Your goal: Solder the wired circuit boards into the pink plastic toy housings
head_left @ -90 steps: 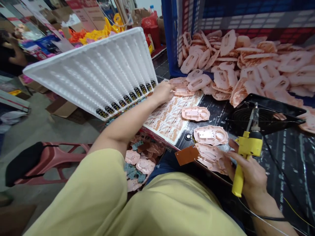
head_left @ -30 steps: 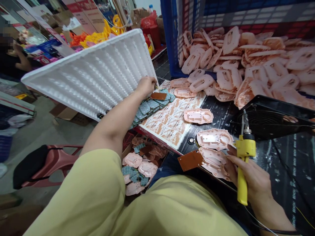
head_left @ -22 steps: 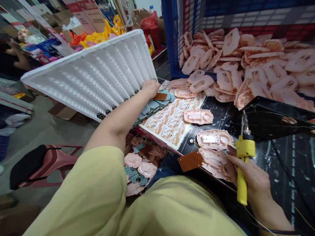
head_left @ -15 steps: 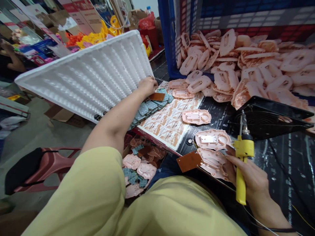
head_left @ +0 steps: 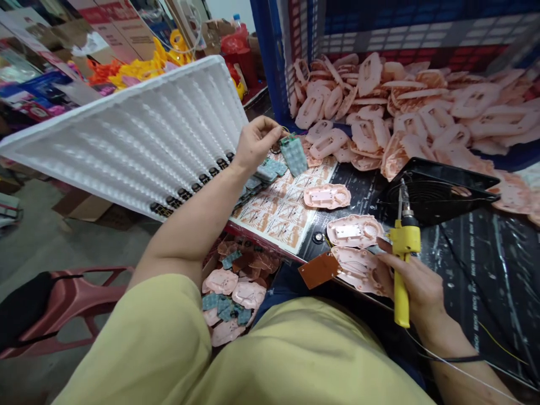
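My left hand [head_left: 257, 142] pinches a green circuit board [head_left: 294, 156] at its upper edge, where thin wires show, and the board hangs above a pile of similar boards [head_left: 270, 170]. In my right hand [head_left: 415, 284] is a yellow soldering gun [head_left: 403, 264], its metal tip pointing up. The right fingers also reach the edge of a pink plastic shell [head_left: 358, 269]; whether they grip it is hidden. A brown circuit board [head_left: 319, 270] overlaps that shell's left end. Just beyond lies another pink shell [head_left: 355, 230], with a small round speaker [head_left: 319, 238] beside it.
A white foam tray [head_left: 139, 132] leans at the left, with black round parts along its lower edge. Pink shells [head_left: 371, 126] fill a blue crate [head_left: 270, 62] at the back. A black fan [head_left: 442, 191] stands right. Below the table edge are more shells [head_left: 248, 293] and boards.
My left hand has lifted a green board off the pile, moving slightly right within the scene. My right hand still holds the soldering gun. The view has shifted.
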The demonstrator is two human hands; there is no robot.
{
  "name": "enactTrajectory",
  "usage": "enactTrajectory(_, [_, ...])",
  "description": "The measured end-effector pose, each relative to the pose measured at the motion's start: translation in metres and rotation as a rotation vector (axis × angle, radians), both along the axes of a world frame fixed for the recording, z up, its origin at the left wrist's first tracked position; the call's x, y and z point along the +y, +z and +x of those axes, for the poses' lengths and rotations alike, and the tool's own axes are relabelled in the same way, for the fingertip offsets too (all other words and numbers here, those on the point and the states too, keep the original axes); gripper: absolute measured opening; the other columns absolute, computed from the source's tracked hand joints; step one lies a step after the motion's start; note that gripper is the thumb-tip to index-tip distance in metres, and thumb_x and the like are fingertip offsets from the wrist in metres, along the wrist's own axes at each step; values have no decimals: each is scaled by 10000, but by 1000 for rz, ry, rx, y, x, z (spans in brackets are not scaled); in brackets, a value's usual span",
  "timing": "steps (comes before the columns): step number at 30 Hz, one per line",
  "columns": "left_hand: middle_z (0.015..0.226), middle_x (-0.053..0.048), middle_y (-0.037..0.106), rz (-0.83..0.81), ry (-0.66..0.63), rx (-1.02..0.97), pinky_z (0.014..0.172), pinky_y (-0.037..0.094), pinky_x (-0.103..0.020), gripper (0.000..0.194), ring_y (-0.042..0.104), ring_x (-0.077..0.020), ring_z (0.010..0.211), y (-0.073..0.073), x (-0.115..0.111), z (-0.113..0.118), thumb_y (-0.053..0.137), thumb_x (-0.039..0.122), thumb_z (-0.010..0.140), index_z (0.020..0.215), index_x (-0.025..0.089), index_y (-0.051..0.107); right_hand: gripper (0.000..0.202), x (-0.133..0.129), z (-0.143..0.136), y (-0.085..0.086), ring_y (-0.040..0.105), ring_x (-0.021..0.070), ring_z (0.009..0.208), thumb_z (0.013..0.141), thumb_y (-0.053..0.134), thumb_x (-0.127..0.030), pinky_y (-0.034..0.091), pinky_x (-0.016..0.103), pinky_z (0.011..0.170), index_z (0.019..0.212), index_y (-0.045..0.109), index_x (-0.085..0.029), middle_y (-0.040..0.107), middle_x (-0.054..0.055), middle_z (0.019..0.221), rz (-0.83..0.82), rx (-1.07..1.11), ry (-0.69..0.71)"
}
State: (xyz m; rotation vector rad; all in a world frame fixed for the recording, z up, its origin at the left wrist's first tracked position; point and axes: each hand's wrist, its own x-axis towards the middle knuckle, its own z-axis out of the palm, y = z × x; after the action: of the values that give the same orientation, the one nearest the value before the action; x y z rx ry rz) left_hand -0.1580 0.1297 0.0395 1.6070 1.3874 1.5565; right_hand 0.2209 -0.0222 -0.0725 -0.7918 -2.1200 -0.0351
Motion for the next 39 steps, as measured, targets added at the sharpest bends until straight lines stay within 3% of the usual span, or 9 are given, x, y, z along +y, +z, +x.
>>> enactTrajectory(9, [703,27,648,-457,-460,-516,555,533,-205,508,606,-92,581,-14,-88,111,924,459,581,758,168,547,319,-16,-16,27,738,253,1063,876,767,-292,650,325,805,1099,548,-234,719,127,1245,-214,284,-40])
enactTrajectory(13, [729,17,662,-603,-519,-623,575,530,-187,509,608,-84,600,-30,-119,142,933,477,585,757,159,575,256,-29,-30,42,747,170,745,875,770,-338,613,238,618,1010,571,-252,759,22,934,-276,404,-86])
enactTrajectory(16, [893,-46,714,-417,-508,-449,686,571,-225,413,676,-127,748,-47,-129,144,824,521,765,867,161,647,200,-37,-32,49,652,113,574,868,765,-258,551,208,521,947,581,-258,676,-41,762,-311,515,-150])
enactTrajectory(19, [1095,-92,703,112,-365,50,857,584,-284,294,686,-180,990,-60,-137,135,729,374,902,1124,187,680,209,-42,-25,49,620,103,571,849,781,-249,534,219,525,932,589,-258,661,-31,789,-413,631,-164])
enactTrajectory(22, [1018,-67,691,574,-325,478,821,580,-255,352,671,-148,915,-61,-148,128,658,179,944,1293,201,616,218,-44,-19,47,612,100,591,829,799,-248,524,220,540,911,598,-253,649,-31,798,-462,681,-161])
enactTrajectory(24, [943,-49,691,732,-393,580,757,576,-230,337,662,-127,821,-55,-154,130,614,119,957,1289,173,597,217,-45,-19,46,605,95,584,825,800,-248,507,210,523,900,596,-249,639,-38,787,-468,694,-156])
enactTrajectory(29, [856,-27,675,712,-399,454,703,562,-202,85,654,-102,748,-34,-153,140,664,130,946,1019,170,678,196,-49,-26,49,589,79,553,845,772,-244,472,180,487,885,581,-244,643,-52,749,-468,679,-151])
enactTrajectory(33, [883,-25,687,620,-362,339,743,562,-200,79,675,-104,809,-25,-144,144,726,138,913,978,182,725,193,-52,-30,49,559,67,514,848,765,-254,461,174,471,879,576,-236,634,-57,717,-448,642,-173])
enactTrajectory(39, [915,-43,739,534,-298,441,809,563,-261,86,692,-136,851,-24,-145,150,703,238,945,966,202,778,166,-54,-34,48,599,78,535,872,727,-238,508,180,507,909,565,-239,648,-59,728,-386,600,-192])
